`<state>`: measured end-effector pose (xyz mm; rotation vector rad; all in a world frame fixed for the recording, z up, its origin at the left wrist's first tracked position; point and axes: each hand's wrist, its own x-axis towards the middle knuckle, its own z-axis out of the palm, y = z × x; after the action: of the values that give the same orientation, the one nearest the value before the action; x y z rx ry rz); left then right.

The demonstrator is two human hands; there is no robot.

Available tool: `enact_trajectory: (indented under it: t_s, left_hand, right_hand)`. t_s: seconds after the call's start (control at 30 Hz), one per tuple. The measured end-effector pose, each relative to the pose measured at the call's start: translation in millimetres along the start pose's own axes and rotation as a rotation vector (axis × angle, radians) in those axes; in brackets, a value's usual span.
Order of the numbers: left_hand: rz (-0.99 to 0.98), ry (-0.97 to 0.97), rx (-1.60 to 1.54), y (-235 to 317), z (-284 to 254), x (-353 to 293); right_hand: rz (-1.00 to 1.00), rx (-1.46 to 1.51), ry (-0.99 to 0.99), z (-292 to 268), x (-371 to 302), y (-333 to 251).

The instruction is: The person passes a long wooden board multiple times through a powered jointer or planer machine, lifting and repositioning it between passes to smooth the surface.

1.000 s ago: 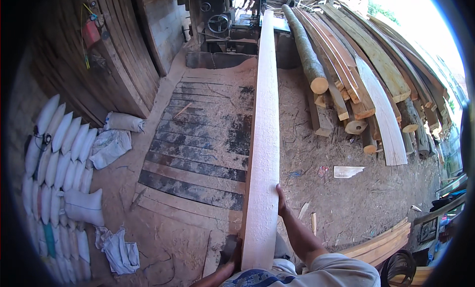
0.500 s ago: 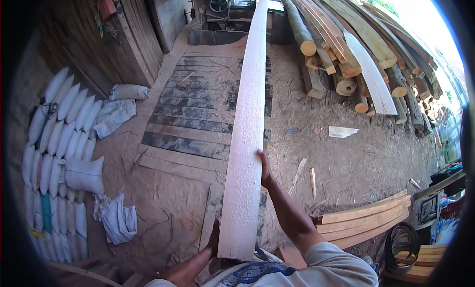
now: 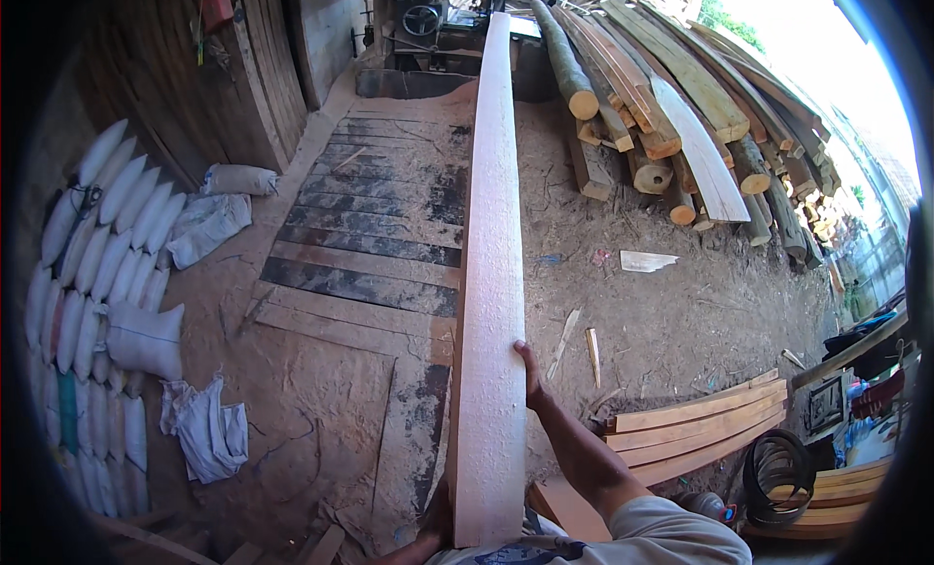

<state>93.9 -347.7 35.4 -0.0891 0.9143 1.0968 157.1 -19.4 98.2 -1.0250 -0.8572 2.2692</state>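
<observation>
A long pale wooden plank point(image 3: 493, 302), rough on its upper face, stretches from close to my body toward a machine at the far end. My right hand point(image 3: 532, 373) grips its right edge about a third of the way along, the fingertips showing at the edge and the rest of the fingers hidden. Close to the near end, my left hand point(image 3: 440, 513) holds the left edge. Most of that hand is dark and covered by the plank, so its fingers barely show.
A machine with a handwheel point(image 3: 420, 20) stands at the far end. Logs and boards point(image 3: 671, 108) are piled at right. Sawn planks point(image 3: 696, 419) and coiled black bands point(image 3: 778, 477) lie near right. White sacks point(image 3: 144, 339) are stacked left, beside dusty slats point(image 3: 355, 229).
The plank's near end has moved right and closer to my body, turning more of its left side into view. Both hands have moved with it, and the whole view has shifted slightly.
</observation>
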Motion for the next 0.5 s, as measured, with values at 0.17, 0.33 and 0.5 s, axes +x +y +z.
enact_trajectory:
  t_s: [0.17,0.33,0.5]
  left_hand:
    - [0.044,-0.002,0.033,19.8,4.0,12.0]
    - [0.086,0.016,0.053,35.4,10.1,22.8]
    - [0.086,0.02,0.081,48.8,17.6,39.2]
  right_hand:
    - [0.028,-0.031,-0.033,-0.9,21.0,-21.6]
    - [0.031,0.04,-0.048,-2.1,45.1,-29.3]
    - [0.039,0.058,0.023,-6.8,57.5,-46.0]
